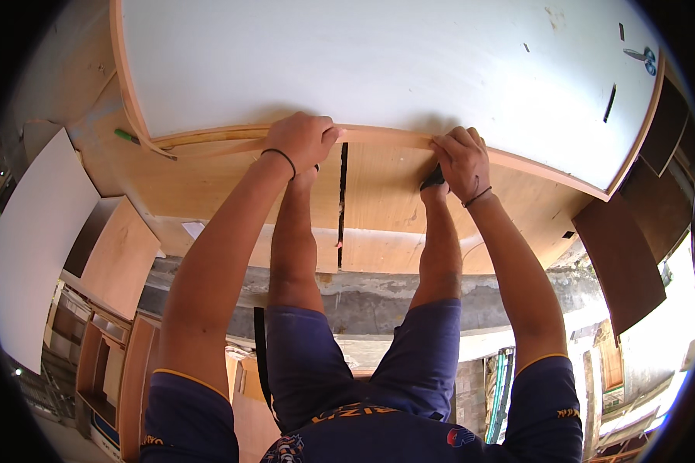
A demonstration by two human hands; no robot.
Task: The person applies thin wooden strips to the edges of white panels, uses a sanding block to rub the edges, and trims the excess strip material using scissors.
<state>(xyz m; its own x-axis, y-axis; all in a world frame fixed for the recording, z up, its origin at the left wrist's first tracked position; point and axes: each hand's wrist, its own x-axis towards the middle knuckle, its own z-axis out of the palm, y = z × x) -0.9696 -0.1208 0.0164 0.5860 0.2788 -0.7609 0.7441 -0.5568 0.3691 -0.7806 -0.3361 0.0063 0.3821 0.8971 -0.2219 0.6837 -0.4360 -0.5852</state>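
Note:
A large white-faced board (378, 65) lies in front of me, with a thin peach-coloured edging strip (384, 137) along its near edge. My left hand (297, 139) is closed on the strip left of the middle, its thumb side toward the right. Farther right, my right hand (463, 160) has its fingers curled over the same edge, closed on the strip. Left of my left hand the strip stands away from the board and a bare wood edge (208, 137) shows. Parts of both hands' fingertips are hidden.
Scissors (647, 59) with blue handles lie at the board's far right. A green-handled tool (127, 136) is by its left corner. Plywood panels (386, 177) lie underneath, by my feet. Dark brown panels (618, 255) stand right; a white panel (35, 247) and wooden box (116, 251) left.

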